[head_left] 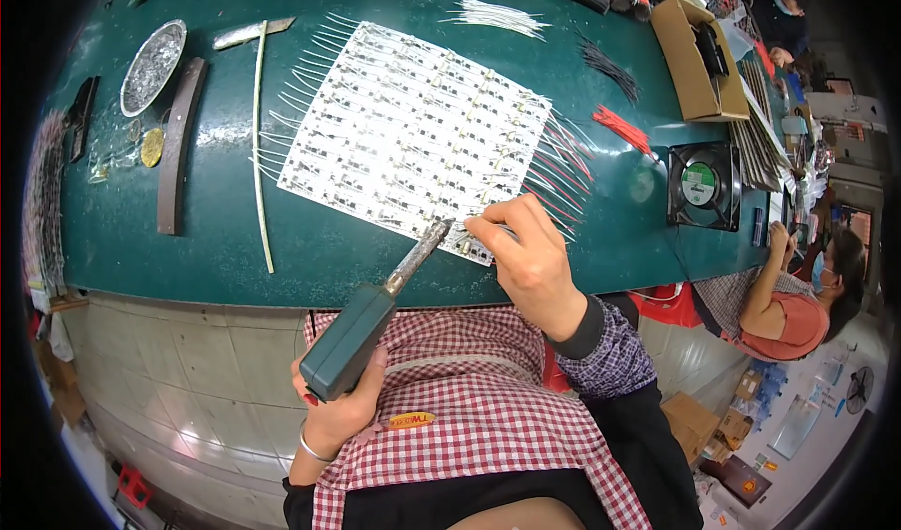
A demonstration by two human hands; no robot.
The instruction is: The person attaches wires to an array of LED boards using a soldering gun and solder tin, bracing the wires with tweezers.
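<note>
My left hand (pixel 343 403) is wrapped round the dark green handle of a soldering iron (pixel 349 340). The iron slants up and to the right, its metal tip at the near edge of a white circuit board panel (pixel 375 127). Rows of small dark parts cover the panel. Thin white wires stick out along its left side, red and white ones along its right. Over the near right corner, my right hand (pixel 535 263) has thumb and forefinger pinched together close to the iron's tip. Whatever lies in that pinch is too small to make out.
Left of the panel lie a pale thin stick (pixel 259 155), a brown bar (pixel 181 150), a yellow disc (pixel 152 147) and a metal bowl (pixel 154 68). Red wires (pixel 623 131), a black fan (pixel 699 185) and a cardboard box (pixel 693 70) are at right. A co-worker (pixel 788 319) sits beyond.
</note>
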